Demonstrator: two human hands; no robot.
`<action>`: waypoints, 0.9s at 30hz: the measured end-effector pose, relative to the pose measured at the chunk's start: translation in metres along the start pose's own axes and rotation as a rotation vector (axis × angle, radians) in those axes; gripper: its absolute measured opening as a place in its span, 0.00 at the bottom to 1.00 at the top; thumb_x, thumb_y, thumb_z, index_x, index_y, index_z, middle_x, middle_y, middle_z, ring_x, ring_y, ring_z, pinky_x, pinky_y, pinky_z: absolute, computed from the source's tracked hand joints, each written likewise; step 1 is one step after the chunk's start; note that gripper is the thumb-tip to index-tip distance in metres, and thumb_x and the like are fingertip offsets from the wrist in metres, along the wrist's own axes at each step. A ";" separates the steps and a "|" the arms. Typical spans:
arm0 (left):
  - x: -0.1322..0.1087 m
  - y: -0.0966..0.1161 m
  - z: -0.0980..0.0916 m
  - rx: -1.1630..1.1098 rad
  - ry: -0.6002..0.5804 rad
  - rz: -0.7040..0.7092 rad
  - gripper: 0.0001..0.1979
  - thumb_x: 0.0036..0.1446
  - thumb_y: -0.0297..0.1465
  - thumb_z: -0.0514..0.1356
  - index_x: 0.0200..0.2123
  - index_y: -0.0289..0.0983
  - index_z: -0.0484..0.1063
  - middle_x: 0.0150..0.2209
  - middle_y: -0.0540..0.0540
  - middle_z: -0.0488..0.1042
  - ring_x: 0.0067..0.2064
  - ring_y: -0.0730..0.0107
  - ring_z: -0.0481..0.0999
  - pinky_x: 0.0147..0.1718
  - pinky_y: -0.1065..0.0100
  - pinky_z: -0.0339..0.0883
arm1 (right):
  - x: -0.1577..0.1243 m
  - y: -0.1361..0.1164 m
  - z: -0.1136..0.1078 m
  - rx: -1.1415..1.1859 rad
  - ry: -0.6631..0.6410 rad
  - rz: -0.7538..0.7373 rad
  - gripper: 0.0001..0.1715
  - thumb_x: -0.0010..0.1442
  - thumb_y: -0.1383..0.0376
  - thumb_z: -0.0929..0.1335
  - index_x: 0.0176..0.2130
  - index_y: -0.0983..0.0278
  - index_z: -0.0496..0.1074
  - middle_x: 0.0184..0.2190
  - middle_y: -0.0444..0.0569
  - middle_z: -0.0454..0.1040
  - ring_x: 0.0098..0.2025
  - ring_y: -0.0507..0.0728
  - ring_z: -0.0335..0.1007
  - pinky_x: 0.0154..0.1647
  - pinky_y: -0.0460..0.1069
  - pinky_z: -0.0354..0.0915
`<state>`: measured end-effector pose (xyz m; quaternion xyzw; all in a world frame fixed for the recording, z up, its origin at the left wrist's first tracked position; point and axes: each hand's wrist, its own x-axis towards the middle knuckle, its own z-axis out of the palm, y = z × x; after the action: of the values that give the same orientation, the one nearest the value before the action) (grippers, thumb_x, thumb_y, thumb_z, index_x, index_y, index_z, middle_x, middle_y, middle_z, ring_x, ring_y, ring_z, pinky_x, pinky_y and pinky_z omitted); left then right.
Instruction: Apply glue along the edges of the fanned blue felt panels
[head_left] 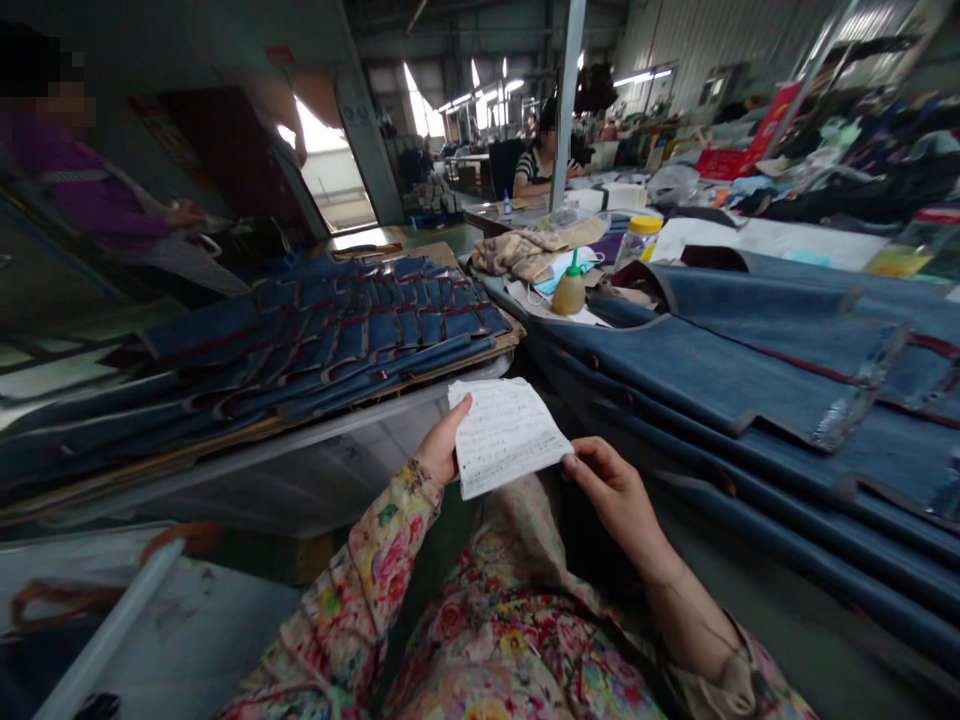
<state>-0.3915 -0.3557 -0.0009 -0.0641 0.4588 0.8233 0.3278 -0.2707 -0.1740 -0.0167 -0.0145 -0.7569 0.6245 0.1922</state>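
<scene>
A small white paper slip (pixel 504 435) with handwriting is held up in front of me by both hands. My left hand (pixel 442 445) grips its left edge, thumb on the front and fingers behind. My right hand (pixel 611 490) pinches its right edge with closed fingers. Both arms wear floral sleeves. The slip hangs over the gap between a stack of cut denim pieces (pixel 315 335) on the left and denim panels (pixel 750 370) spread on the right.
A yellow squeeze bottle with a green cap (pixel 570 288), a capped jar (pixel 639 240) and crumpled cloth (pixel 525 252) sit behind the denim. A person in purple (pixel 82 180) stands at the left. Another person (pixel 536 160) sits far back. A white bar (pixel 112 630) crosses the lower left.
</scene>
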 end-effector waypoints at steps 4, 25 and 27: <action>0.008 -0.016 -0.008 -0.024 0.005 -0.076 0.22 0.59 0.41 0.52 0.49 0.31 0.69 0.42 0.39 0.77 0.44 0.61 0.76 0.46 0.64 0.68 | 0.009 0.000 -0.001 -0.038 0.067 -0.050 0.10 0.55 0.57 0.66 0.31 0.61 0.70 0.33 0.48 0.69 0.37 0.55 0.65 0.39 0.49 0.64; 0.013 -0.048 -0.057 0.497 -0.049 -0.256 0.36 0.53 0.57 0.44 0.28 0.29 0.74 0.23 0.39 0.76 0.19 0.72 0.71 0.15 0.75 0.55 | 0.013 0.025 0.008 0.145 0.094 0.249 0.23 0.50 0.54 0.69 0.43 0.64 0.72 0.40 0.50 0.76 0.40 0.58 0.70 0.38 0.51 0.65; 0.010 -0.045 -0.062 0.614 0.006 -0.204 0.36 0.50 0.59 0.45 0.27 0.31 0.73 0.21 0.42 0.74 0.19 0.74 0.70 0.15 0.76 0.54 | 0.014 0.026 0.008 0.148 0.110 0.266 0.24 0.49 0.53 0.69 0.43 0.64 0.73 0.41 0.51 0.76 0.40 0.58 0.70 0.37 0.51 0.65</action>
<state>-0.3843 -0.3838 -0.0726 -0.0101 0.6780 0.6093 0.4112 -0.2919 -0.1721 -0.0392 -0.1346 -0.6886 0.6966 0.1497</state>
